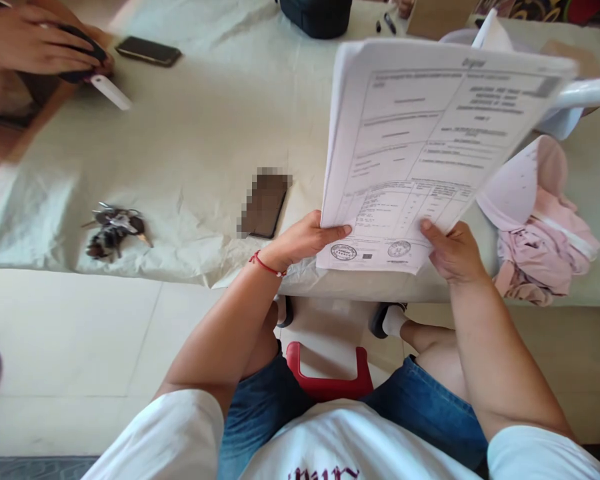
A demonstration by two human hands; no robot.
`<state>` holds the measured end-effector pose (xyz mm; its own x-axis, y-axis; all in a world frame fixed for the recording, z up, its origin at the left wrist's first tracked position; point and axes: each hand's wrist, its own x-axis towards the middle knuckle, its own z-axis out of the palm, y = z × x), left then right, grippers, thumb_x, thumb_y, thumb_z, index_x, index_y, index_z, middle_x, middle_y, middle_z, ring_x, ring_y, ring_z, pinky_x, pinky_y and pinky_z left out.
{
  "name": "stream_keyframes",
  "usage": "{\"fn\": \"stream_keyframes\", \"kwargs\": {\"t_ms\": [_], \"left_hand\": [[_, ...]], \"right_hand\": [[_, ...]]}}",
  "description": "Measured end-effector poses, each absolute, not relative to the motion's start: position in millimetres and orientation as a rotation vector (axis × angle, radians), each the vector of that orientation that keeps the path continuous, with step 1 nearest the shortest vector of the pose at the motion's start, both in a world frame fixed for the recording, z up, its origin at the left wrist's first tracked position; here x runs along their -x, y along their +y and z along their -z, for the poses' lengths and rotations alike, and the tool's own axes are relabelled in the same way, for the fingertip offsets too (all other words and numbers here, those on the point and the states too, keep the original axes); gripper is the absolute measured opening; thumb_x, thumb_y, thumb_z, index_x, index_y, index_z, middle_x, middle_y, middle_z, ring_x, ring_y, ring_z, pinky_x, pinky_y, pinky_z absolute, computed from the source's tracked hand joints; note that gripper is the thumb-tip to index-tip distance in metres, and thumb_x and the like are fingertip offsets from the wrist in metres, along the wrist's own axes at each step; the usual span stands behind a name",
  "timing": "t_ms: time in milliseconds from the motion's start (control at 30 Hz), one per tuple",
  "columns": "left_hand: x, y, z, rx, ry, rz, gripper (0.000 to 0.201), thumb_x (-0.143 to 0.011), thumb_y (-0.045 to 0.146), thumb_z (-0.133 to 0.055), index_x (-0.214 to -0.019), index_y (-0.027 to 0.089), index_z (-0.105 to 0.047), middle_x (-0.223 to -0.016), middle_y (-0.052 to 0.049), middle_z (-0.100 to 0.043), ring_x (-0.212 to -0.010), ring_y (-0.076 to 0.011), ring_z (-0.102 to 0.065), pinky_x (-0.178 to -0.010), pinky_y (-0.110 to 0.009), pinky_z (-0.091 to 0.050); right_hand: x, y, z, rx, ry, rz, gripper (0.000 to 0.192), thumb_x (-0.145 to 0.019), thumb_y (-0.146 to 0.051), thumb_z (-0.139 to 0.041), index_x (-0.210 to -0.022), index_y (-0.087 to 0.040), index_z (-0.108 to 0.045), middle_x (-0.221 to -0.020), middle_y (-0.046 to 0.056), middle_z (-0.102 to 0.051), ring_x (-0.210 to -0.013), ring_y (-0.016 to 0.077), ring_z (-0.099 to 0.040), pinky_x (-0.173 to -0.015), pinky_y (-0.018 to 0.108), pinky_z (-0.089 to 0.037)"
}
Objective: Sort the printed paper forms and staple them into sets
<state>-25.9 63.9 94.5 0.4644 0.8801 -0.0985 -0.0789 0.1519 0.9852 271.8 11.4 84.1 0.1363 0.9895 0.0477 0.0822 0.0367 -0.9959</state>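
A stack of printed paper forms (405,153) is held up in front of me, tilted over the table's edge. Two round ink stamps mark the top sheet's lower part. My left hand (305,239) grips the lower left edge, thumb on top and fingers behind. At the lower right, my right hand (453,252) pinches the stack the same way; the fingers underneath are hidden. A dark phone (266,203) lies on the table just left of the papers. To the right of my right hand sits a heap of pale pink padded fabric (545,233).
A covered table (205,147) spans the view. On it lie a bunch of keys (117,230), another phone (149,51) and a black case (316,15). At the upper left, another person's hands (45,50) hold a dark object. A red stool (330,383) is under me.
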Motion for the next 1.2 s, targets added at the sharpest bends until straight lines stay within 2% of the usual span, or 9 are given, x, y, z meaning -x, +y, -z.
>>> {"fn": "stream_keyframes", "kwargs": {"t_ms": [133,233,333,500,700,867,1033,1133,1200], "left_hand": [[21,62,-88,-1.013,0.737,-0.691,0.050,-0.081,0.041,-0.095,-0.124,0.020,-0.081,-0.135,-0.016,-0.082,-0.137,-0.0395,-0.072,-0.124,-0.060,-0.053],[13,61,-81,-0.886,0.745,-0.651,0.049,-0.079,0.039,-0.097,-0.120,0.018,-0.080,-0.133,-0.019,-0.081,-0.137,-0.0400,-0.072,-0.123,-0.061,-0.053],[6,61,-77,-0.805,0.800,-0.678,0.041,-0.088,0.047,-0.089,-0.114,0.016,-0.079,-0.126,-0.021,-0.083,-0.130,-0.0394,-0.075,-0.117,-0.060,-0.057],[-7,62,-72,-0.746,1.000,-1.074,0.022,-0.099,0.044,-0.074,-0.099,0.022,-0.071,-0.119,-0.010,-0.082,-0.127,-0.0314,-0.073,-0.116,-0.050,-0.056],[-21,57,-69,-0.750,0.911,-1.149,0.030,-0.101,0.051,-0.071,-0.115,0.024,-0.074,-0.137,-0.009,-0.079,-0.143,-0.0302,-0.065,-0.124,-0.047,-0.050],[-24,51,-70,-0.848,0.891,-1.159,0.039,-0.099,0.053,-0.075,-0.123,0.023,-0.072,-0.144,-0.011,-0.077,-0.143,-0.0315,-0.066,-0.123,-0.049,-0.050],[-26,48,-67,-0.796,0.830,-1.069,0.035,-0.094,0.043,-0.081,-0.121,0.023,-0.073,-0.132,-0.010,-0.082,-0.129,-0.0322,-0.074,-0.115,-0.051,-0.056],[-24,52,-66,-0.701,0.768,-1.025,0.032,-0.089,0.043,-0.085,-0.112,0.023,-0.076,-0.123,-0.010,-0.084,-0.126,-0.0346,-0.075,-0.112,-0.052,-0.058],[-22,56,-67,-0.649,0.747,-1.050,0.032,-0.088,0.043,-0.086,-0.111,0.024,-0.075,-0.126,-0.009,-0.083,-0.131,-0.0355,-0.073,-0.113,-0.052,-0.057]], "right_hand": [[-276,10,-91,1.223,-1.120,-0.958,0.033,-0.094,-0.058,-0.083,-0.116,-0.033,-0.083,-0.126,0.003,-0.084,-0.130,0.0312,-0.077,-0.115,0.057,-0.063],[-279,10,-86,1.269,-1.098,-0.925,0.030,-0.091,-0.053,-0.088,-0.112,-0.031,-0.085,-0.116,0.002,-0.086,-0.122,0.0309,-0.080,-0.113,0.057,-0.064],[-282,8,-76,1.313,-1.043,-0.943,0.036,-0.089,-0.054,-0.090,-0.111,-0.027,-0.085,-0.110,0.005,-0.087,-0.112,0.0330,-0.083,-0.104,0.057,-0.068],[-285,-3,-65,1.391,-1.072,-0.953,0.036,-0.090,-0.057,-0.088,-0.106,-0.025,-0.086,-0.110,0.005,-0.086,-0.106,0.0304,-0.083,-0.103,0.051,-0.068],[-284,-11,-64,1.343,-1.142,-0.904,0.042,-0.100,-0.063,-0.074,-0.123,-0.029,-0.080,-0.126,0.005,-0.084,-0.121,0.0294,-0.080,-0.112,0.051,-0.064],[-290,-12,-66,1.377,-1.248,-0.811,0.051,-0.099,-0.072,-0.070,-0.121,-0.026,-0.077,-0.122,0.009,-0.083,-0.123,0.0312,-0.078,-0.109,0.049,-0.065],[-295,-7,-68,1.415,-1.148,-0.839,0.044,-0.097,-0.071,-0.073,-0.105,-0.028,-0.074,-0.107,0.005,-0.084,-0.107,0.0303,-0.082,-0.093,0.047,-0.070],[-297,-5,-69,1.401,-1.123,-0.859,0.041,-0.096,-0.068,-0.076,-0.109,-0.029,-0.075,-0.108,0.005,-0.084,-0.105,0.0302,-0.083,-0.094,0.049,-0.070],[-298,-6,-69,1.390,-1.165,-0.878,0.041,-0.098,-0.066,-0.075,-0.115,-0.029,-0.075,-0.113,0.006,-0.084,-0.108,0.0304,-0.082,-0.096,0.050,-0.069]]}}
